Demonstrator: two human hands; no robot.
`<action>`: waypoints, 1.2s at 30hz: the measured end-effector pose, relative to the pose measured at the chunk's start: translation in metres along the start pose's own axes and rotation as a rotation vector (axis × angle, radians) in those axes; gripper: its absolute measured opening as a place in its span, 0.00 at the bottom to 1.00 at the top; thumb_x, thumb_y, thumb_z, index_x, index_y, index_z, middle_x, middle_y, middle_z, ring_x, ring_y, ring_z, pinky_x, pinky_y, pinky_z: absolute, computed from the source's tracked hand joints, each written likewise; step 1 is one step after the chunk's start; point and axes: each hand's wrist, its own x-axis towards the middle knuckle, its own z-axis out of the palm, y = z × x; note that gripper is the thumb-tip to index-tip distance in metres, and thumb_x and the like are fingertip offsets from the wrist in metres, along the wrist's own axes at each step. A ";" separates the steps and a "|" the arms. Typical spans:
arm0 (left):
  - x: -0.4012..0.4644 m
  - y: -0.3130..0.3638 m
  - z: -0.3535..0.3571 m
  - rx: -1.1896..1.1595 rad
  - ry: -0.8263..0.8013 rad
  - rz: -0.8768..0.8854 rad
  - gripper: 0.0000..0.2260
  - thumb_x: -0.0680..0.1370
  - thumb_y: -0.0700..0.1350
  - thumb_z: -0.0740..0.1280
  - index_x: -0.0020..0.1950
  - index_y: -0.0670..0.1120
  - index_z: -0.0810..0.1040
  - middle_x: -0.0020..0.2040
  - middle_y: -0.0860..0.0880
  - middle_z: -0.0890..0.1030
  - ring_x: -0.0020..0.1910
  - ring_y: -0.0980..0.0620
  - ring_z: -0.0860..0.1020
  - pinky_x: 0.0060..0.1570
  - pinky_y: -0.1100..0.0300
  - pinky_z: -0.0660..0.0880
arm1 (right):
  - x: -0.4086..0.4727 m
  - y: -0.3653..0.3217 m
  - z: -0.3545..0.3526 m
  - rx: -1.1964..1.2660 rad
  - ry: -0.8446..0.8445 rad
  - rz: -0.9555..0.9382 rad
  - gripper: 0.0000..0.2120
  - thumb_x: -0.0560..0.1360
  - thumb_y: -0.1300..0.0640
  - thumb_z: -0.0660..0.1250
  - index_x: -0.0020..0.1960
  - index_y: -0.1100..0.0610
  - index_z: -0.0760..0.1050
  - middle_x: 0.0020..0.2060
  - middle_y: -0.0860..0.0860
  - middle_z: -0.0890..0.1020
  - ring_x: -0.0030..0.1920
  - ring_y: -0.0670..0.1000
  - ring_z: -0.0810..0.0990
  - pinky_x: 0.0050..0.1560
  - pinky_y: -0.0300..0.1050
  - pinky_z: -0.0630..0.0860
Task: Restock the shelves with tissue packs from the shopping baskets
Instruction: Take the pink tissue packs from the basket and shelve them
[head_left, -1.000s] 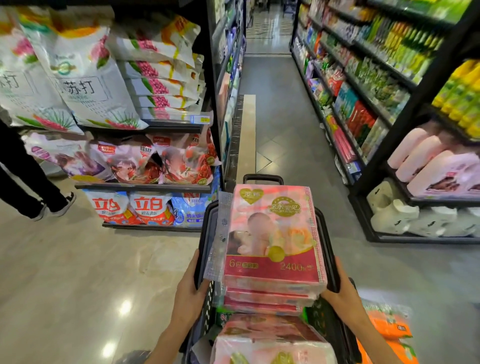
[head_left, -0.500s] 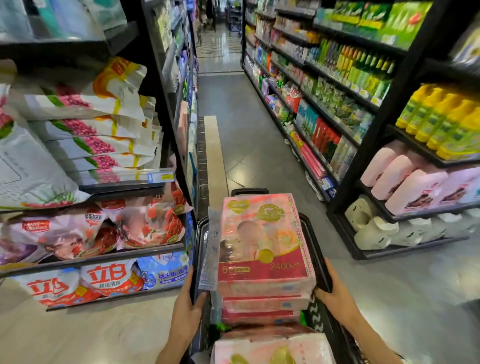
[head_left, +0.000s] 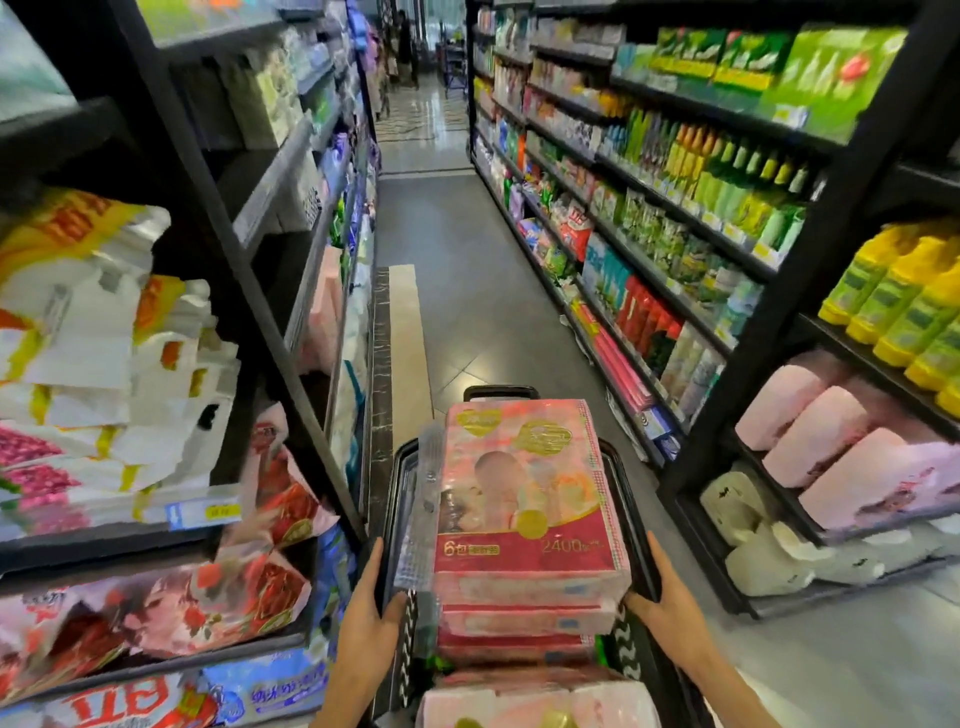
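Your left hand (head_left: 371, 616) and right hand (head_left: 667, 605) each grip a side rim of the black shopping basket (head_left: 631, 525), fingers curled over the edge, a hold that appears meant to steer and steady the load. Inside the basket, the tissue packs (head_left: 530, 499) sit stacked flat above the rim, the top pack between your hands; a second pile lies nearer you than the basket's front section. No pack has been lifted out. To the left of the basket stands a shelving unit (head_left: 270, 322) of bagged goods; to its right, low shelves hold pink paper rolls (head_left: 831, 441). Beyond the basket, the aisle floor (head_left: 467, 270) runs ahead, so transport seems the step in hand.
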 end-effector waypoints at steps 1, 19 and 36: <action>0.019 0.011 0.009 -0.008 0.007 -0.006 0.33 0.82 0.39 0.67 0.82 0.54 0.56 0.79 0.53 0.65 0.75 0.43 0.68 0.70 0.43 0.70 | 0.025 -0.006 -0.008 -0.031 -0.017 -0.003 0.40 0.77 0.61 0.74 0.79 0.37 0.57 0.71 0.37 0.72 0.69 0.39 0.73 0.64 0.33 0.71; 0.342 0.133 0.097 -0.121 0.113 -0.069 0.34 0.79 0.55 0.67 0.82 0.58 0.56 0.79 0.54 0.65 0.77 0.49 0.65 0.76 0.47 0.63 | 0.413 -0.094 -0.058 0.016 -0.117 -0.026 0.42 0.78 0.62 0.72 0.84 0.49 0.51 0.77 0.47 0.66 0.77 0.52 0.65 0.72 0.50 0.66; 0.682 0.206 0.121 -0.178 0.236 -0.113 0.31 0.82 0.41 0.68 0.82 0.51 0.60 0.79 0.52 0.66 0.78 0.52 0.64 0.77 0.51 0.60 | 0.797 -0.197 -0.037 -0.142 -0.203 -0.049 0.41 0.78 0.64 0.72 0.83 0.46 0.54 0.76 0.40 0.66 0.74 0.43 0.66 0.69 0.40 0.64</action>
